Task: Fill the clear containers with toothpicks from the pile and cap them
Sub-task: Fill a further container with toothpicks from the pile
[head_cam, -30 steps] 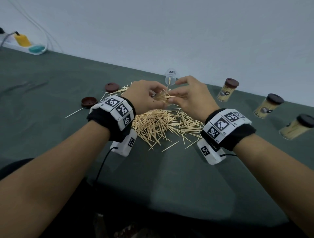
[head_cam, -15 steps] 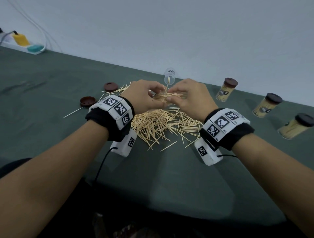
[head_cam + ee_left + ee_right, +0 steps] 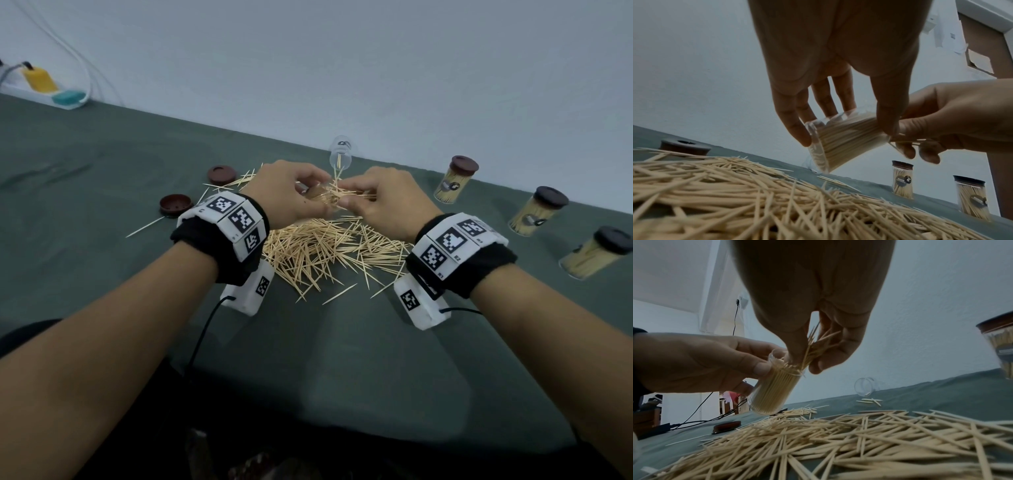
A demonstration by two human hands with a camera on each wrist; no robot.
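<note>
My left hand (image 3: 287,192) grips a clear container (image 3: 840,142) packed with toothpicks, tilted above the pile (image 3: 329,250); the right wrist view shows the same container (image 3: 772,391). My right hand (image 3: 383,202) pinches a small bunch of toothpicks (image 3: 816,345) with their tips in the container's open mouth. A second clear container (image 3: 340,156) lies on its side behind the hands, nearly empty. Two brown caps (image 3: 222,174) (image 3: 174,204) rest on the cloth to the left of the pile.
Three capped, filled containers (image 3: 454,183) (image 3: 536,210) (image 3: 594,251) stand in a row at the right. A power strip (image 3: 51,92) with plugs sits at the far left by the wall. Green cloth (image 3: 342,359) covers the table.
Both hands stay together over the pile. The right hand's bunch of toothpicks has shifted closer into the mouth of the container that the left hand holds.
</note>
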